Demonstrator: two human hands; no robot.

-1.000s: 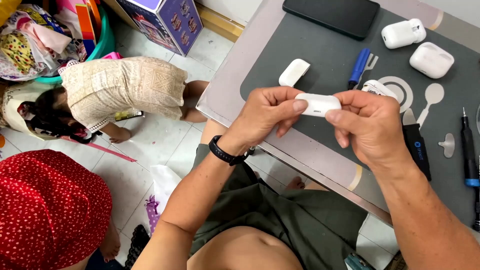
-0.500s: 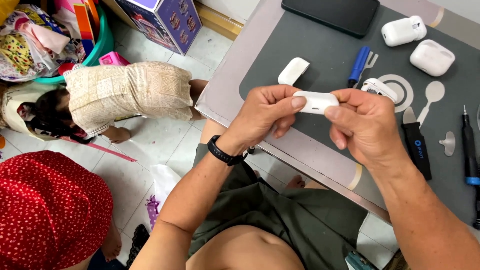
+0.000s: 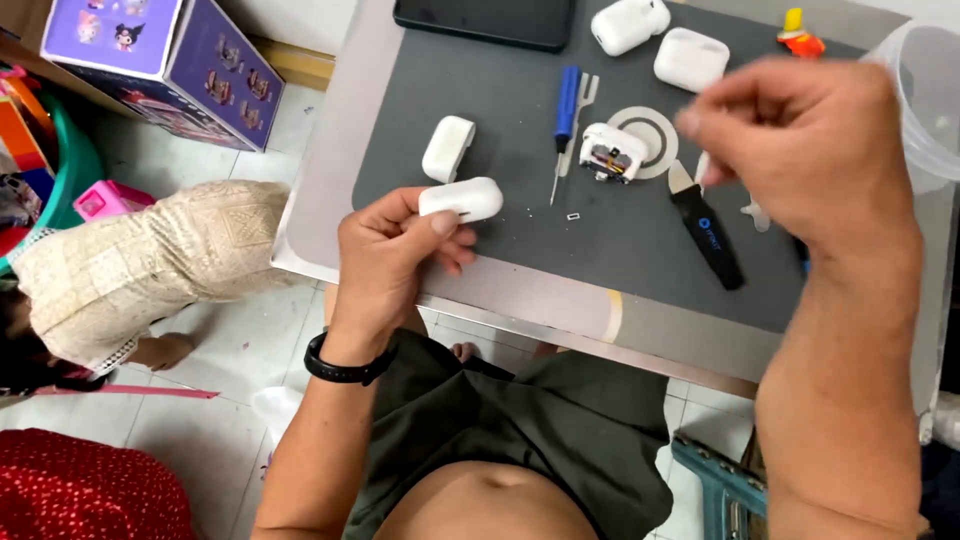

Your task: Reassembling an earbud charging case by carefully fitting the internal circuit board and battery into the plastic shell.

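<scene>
The left hand (image 3: pixel 395 255) pinches a white earbud case shell (image 3: pixel 461 199) between thumb and fingers, just over the grey mat's (image 3: pixel 520 215) near edge. Farther right, the right hand (image 3: pixel 800 145) hovers, fingertips pressed together; whether they hold anything cannot be told. Beyond lie a blue screwdriver (image 3: pixel 565 110) and an opened case (image 3: pixel 612 153).

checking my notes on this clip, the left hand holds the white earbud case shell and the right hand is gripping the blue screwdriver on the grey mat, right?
Not quite. The head view shows the left hand holding the white case shell, but the right hand is raised above the grey mat and grips no screwdriver. The blue screwdriver lies untouched on the mat, apart from both hands.
</scene>
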